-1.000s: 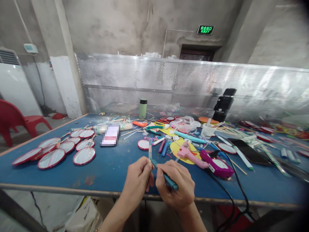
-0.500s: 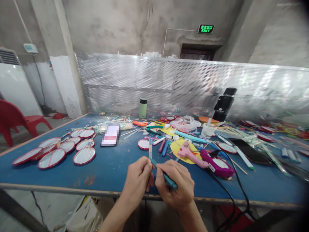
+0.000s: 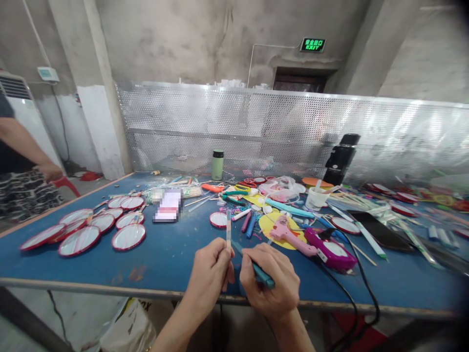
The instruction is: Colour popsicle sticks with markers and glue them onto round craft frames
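My left hand point(image 3: 212, 266) pinches a thin flat stick point(image 3: 228, 227), which points up and away from me near the table's front edge. In my right hand point(image 3: 273, 278) is a teal pen point(image 3: 263, 275), its tip end slanting toward the stick with a small gap between them. Just beyond the stick lies a small round red-rimmed disc point(image 3: 219, 219). Close by on its right are a maroon marker point(image 3: 246, 222) and a blue marker point(image 3: 251, 225).
Several red-rimmed discs point(image 3: 79, 241) cover the left side. A phone point(image 3: 169, 205), a green bottle point(image 3: 217, 165) and a pink glue gun point(image 3: 291, 234) stand or lie around. Cords point(image 3: 366, 283) hang over the front edge. A person point(image 3: 22, 161) is at the far left.
My right hand has moved slightly right, drawing the teal pen away from the stick. My left hand stays about where it was. A person has come into view at the left, by the red chair.
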`<state>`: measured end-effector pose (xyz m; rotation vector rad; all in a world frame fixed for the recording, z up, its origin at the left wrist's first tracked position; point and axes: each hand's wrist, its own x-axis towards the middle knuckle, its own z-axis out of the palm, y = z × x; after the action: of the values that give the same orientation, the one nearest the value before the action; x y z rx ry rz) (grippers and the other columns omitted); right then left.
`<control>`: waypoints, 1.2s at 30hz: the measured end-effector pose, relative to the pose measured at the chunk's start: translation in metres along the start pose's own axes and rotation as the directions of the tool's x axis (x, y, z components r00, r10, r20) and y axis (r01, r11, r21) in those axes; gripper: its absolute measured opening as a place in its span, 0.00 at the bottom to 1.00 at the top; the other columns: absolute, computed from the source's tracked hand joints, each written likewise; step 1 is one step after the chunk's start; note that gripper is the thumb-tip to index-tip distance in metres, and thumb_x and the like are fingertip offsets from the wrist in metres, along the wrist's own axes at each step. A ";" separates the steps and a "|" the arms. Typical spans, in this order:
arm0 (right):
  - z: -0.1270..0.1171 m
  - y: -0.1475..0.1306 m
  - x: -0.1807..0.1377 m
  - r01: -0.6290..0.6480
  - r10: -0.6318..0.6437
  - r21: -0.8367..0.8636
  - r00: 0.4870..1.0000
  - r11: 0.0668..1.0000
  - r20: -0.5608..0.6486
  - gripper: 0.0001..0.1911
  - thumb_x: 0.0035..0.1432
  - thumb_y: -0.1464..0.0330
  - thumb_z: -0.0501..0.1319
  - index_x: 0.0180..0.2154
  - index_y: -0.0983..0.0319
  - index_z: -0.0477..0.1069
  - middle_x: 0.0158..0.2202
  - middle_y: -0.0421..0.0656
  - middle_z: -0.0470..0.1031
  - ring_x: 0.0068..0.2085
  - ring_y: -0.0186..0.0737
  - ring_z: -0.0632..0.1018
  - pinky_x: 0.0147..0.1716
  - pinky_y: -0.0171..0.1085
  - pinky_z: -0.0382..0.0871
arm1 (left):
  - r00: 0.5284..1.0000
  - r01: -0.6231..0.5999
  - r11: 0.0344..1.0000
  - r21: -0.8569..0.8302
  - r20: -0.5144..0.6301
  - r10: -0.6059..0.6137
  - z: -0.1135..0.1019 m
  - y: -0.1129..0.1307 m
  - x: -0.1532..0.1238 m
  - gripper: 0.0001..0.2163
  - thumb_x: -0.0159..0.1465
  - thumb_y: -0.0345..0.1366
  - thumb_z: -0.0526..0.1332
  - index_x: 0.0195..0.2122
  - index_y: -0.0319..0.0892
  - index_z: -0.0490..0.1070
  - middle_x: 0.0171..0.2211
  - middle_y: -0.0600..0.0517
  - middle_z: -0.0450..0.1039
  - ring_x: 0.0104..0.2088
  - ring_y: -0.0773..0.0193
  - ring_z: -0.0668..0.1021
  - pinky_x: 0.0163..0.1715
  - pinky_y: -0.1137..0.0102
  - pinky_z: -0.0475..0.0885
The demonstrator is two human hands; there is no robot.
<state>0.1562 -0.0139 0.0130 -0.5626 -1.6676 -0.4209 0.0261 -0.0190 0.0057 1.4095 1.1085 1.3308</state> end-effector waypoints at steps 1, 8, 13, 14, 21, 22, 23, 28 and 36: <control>0.000 0.000 0.000 -0.001 0.001 0.002 1.000 1.000 0.003 0.06 0.58 0.77 0.60 0.34 0.62 0.71 0.25 0.40 0.75 0.25 0.36 0.77 0.29 0.37 0.72 | 1.000 0.000 1.000 0.002 -0.003 0.000 0.000 0.000 0.000 0.12 0.63 0.44 0.54 0.25 0.44 0.63 0.12 0.61 0.62 0.12 0.70 0.63 0.16 0.76 0.57; 0.001 0.000 0.000 -0.001 0.001 -0.009 1.000 1.000 -0.021 0.06 0.58 0.77 0.59 0.34 0.62 0.71 0.25 0.40 0.75 0.26 0.37 0.76 0.29 0.38 0.72 | 1.000 -0.004 1.000 0.004 0.004 0.004 0.000 -0.001 0.000 0.14 0.64 0.46 0.54 0.26 0.44 0.63 0.13 0.59 0.65 0.13 0.70 0.64 0.16 0.76 0.58; 0.001 0.001 0.001 0.008 -0.009 0.038 1.000 0.999 0.012 0.06 0.58 0.78 0.59 0.35 0.62 0.71 0.26 0.41 0.75 0.26 0.36 0.76 0.29 0.37 0.71 | 1.000 -0.014 1.000 0.005 0.001 0.014 0.000 0.002 -0.001 0.14 0.63 0.46 0.55 0.25 0.44 0.63 0.12 0.60 0.62 0.13 0.69 0.64 0.16 0.76 0.58; 0.001 0.001 0.001 0.008 -0.009 0.042 1.000 0.999 0.014 0.06 0.58 0.78 0.59 0.35 0.62 0.71 0.25 0.41 0.75 0.25 0.36 0.75 0.28 0.37 0.71 | 1.000 -0.012 1.000 0.006 0.000 0.012 0.000 0.002 -0.001 0.14 0.63 0.45 0.55 0.25 0.44 0.63 0.12 0.60 0.62 0.13 0.69 0.64 0.16 0.76 0.58; 0.000 0.002 0.001 -0.008 0.007 0.051 1.000 0.999 0.020 0.06 0.59 0.78 0.59 0.35 0.62 0.71 0.26 0.41 0.75 0.26 0.35 0.76 0.29 0.36 0.71 | 1.000 -0.008 1.000 0.002 -0.012 0.008 0.001 0.002 -0.001 0.14 0.63 0.45 0.55 0.23 0.44 0.62 0.12 0.60 0.62 0.13 0.69 0.64 0.16 0.76 0.58; 0.000 0.002 0.001 -0.009 0.008 0.060 0.999 0.998 0.031 0.06 0.59 0.78 0.59 0.36 0.62 0.71 0.26 0.41 0.75 0.26 0.35 0.76 0.28 0.36 0.71 | 1.000 -0.011 1.000 0.004 -0.011 0.011 0.001 0.002 -0.002 0.14 0.63 0.45 0.55 0.24 0.44 0.62 0.12 0.60 0.62 0.13 0.69 0.64 0.16 0.76 0.58; 0.000 0.002 0.001 -0.007 0.005 0.064 0.999 0.998 0.035 0.07 0.59 0.78 0.59 0.36 0.62 0.71 0.26 0.41 0.75 0.26 0.35 0.75 0.28 0.36 0.71 | 1.000 -0.013 1.000 0.006 -0.010 0.013 0.001 0.002 -0.002 0.13 0.63 0.45 0.55 0.24 0.44 0.63 0.12 0.60 0.62 0.14 0.69 0.64 0.16 0.76 0.58; 0.000 0.001 0.001 0.004 -0.004 0.051 1.000 0.999 0.012 0.07 0.59 0.79 0.59 0.36 0.62 0.71 0.26 0.41 0.75 0.26 0.36 0.76 0.29 0.37 0.71 | 1.000 -0.007 1.000 0.014 -0.004 0.007 0.001 0.002 -0.002 0.13 0.63 0.45 0.54 0.24 0.44 0.62 0.12 0.61 0.62 0.13 0.70 0.63 0.16 0.76 0.58; -0.001 0.000 0.002 0.006 -0.005 0.022 1.000 1.000 -0.014 0.07 0.58 0.78 0.59 0.35 0.62 0.71 0.25 0.40 0.75 0.26 0.37 0.76 0.28 0.37 0.70 | 1.000 -0.011 1.000 0.022 0.001 0.011 0.001 0.002 0.000 0.13 0.64 0.44 0.54 0.25 0.44 0.62 0.11 0.61 0.62 0.13 0.69 0.64 0.17 0.76 0.58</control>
<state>0.1564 -0.0139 0.0152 -0.5379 -1.6590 -0.4093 0.0268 -0.0194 0.0071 1.4341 1.1198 1.3298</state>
